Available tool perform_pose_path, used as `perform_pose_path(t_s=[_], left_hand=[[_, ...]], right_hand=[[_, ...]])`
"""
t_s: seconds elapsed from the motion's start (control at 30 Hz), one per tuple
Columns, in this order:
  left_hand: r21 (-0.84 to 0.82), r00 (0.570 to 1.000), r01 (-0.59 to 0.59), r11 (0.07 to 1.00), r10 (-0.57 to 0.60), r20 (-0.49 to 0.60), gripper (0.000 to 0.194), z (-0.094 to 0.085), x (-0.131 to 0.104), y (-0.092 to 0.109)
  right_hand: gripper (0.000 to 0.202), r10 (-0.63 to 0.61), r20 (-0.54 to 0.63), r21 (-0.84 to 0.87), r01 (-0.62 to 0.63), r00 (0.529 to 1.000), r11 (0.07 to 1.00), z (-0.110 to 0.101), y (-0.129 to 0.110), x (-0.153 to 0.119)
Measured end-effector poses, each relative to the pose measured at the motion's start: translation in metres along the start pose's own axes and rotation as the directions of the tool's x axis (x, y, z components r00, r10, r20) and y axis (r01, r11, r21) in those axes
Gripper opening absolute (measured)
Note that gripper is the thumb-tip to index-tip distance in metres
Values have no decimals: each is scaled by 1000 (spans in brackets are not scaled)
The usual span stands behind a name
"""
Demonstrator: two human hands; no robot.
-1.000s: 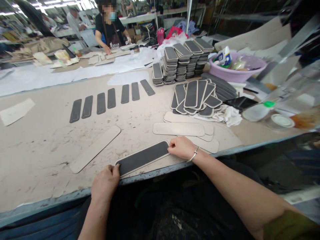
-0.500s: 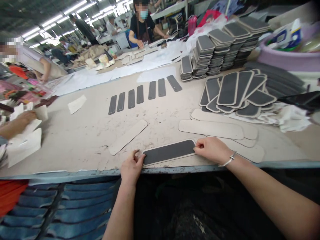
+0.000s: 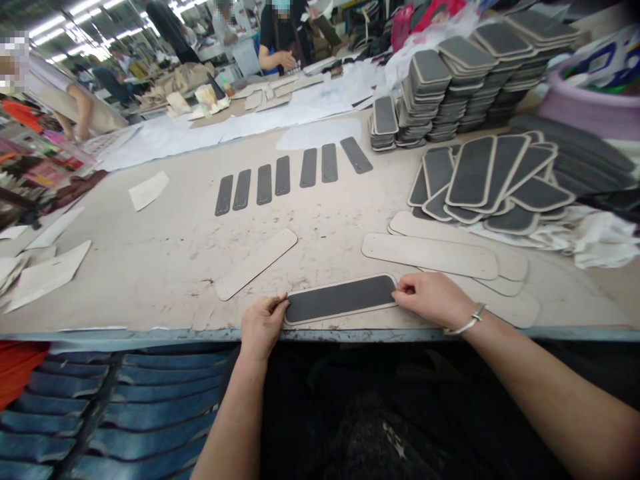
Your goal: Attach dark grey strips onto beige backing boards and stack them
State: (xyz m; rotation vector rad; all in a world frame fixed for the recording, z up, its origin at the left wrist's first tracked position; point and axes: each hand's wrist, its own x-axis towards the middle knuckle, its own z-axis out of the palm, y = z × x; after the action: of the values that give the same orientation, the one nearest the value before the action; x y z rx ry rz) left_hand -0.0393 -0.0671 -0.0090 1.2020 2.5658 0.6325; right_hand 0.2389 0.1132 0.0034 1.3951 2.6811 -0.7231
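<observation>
A: From here, how is the dark panel (image 3: 341, 299) secured?

B: At both ends. It lies along the near edge of the worktop (image 3: 170, 267), a pale border showing around it. The left hand (image 3: 261, 327) pinches the left end between thumb and fingers; the right hand (image 3: 433, 297) has its fingers closed on the right end. Gripping the ends probably keeps it straight and leaves the dark face clear.

A: Describe the surrounding layout.

B: Overlapping pale strips (image 3: 430, 255) lie just beyond the right hand; a single pale strip (image 3: 257, 265) lies beyond the left. Both appear placed for short reach. Farther off, seven dark strips (image 3: 283, 175) are spaced apart, presumably to prevent contact. At right is a loose pile of bordered panels (image 3: 471, 170); beyond it, similar pieces form neat stacks (image 3: 465, 57), likely to save space.

A: Containers?

B: One purple basin (image 3: 590, 110), far right. It holds a blue-and-white item (image 3: 610, 60); I cannot identify the remaining contents.
</observation>
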Motion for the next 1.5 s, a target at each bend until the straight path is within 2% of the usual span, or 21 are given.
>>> perform_pose_path(t_s=[0.17,0.37,0.47,0.53,0.6,0.67,0.7,0.8,0.9,1.0,1.17,1.23,1.33,1.37,1.43,1.5], left_hand=[[-2,999,37,999,-37,19,24,1,3,-2],[36,997,66,997,-67,42,26,0,5,-2],[61,997,67,996,-70,40,26,0,5,-1],[66,998,54,996,-57,37,27,-1,5,-1],[70,998,48,996,-50,40,28,-1,5,0],[86,997,55,995,-59,51,29,-1,5,0],[99,996,63,993,-69,57,30,-1,6,0],[126,994,74,989,-84,70,31,0,8,-3],[126,992,82,989,-93,80,32,1,11,-8],[133,990,92,987,-105,92,33,-1,13,-9],[120,992,80,990,-90,87,29,-3,13,-4],[108,993,78,991,-87,84,28,-3,12,-2],[88,992,80,993,-88,93,30,-4,10,-2],[75,994,83,994,-88,63,32,-4,8,-1],[26,996,61,998,-59,-66,39,-4,1,4],[-8,983,-69,998,66,-172,44,0,-9,19]], right_hand=[[21,4,23,-22,-3,1000,1000,-3,-4,-2],[28,23,-2,-224,-23,1000,974,-3,-19,-8],[29,62,-11,-248,-62,998,967,-7,-20,-12],[27,81,-95,-210,-99,992,973,-13,-21,-13],[34,53,-243,-144,-90,969,985,-15,-27,-14],[47,-69,-346,-100,37,936,994,-9,-41,-15],[53,-166,-352,-96,141,921,985,-3,-50,-15],[67,-472,-230,-105,461,851,881,27,-80,-19],[74,-598,-128,-111,588,791,801,54,-94,-19],[78,-574,-87,-137,561,814,817,59,-83,-16],[82,-439,-61,-178,423,896,888,41,-35,-13],[84,-409,-67,-182,392,910,902,38,-22,-13],[86,-393,-82,-185,373,916,909,41,-15,-12],[86,-390,-90,-185,370,916,911,42,-14,-12],[85,-391,-106,-186,368,914,911,45,-15,-12],[83,-401,-124,-186,375,908,908,48,-16,-12]])
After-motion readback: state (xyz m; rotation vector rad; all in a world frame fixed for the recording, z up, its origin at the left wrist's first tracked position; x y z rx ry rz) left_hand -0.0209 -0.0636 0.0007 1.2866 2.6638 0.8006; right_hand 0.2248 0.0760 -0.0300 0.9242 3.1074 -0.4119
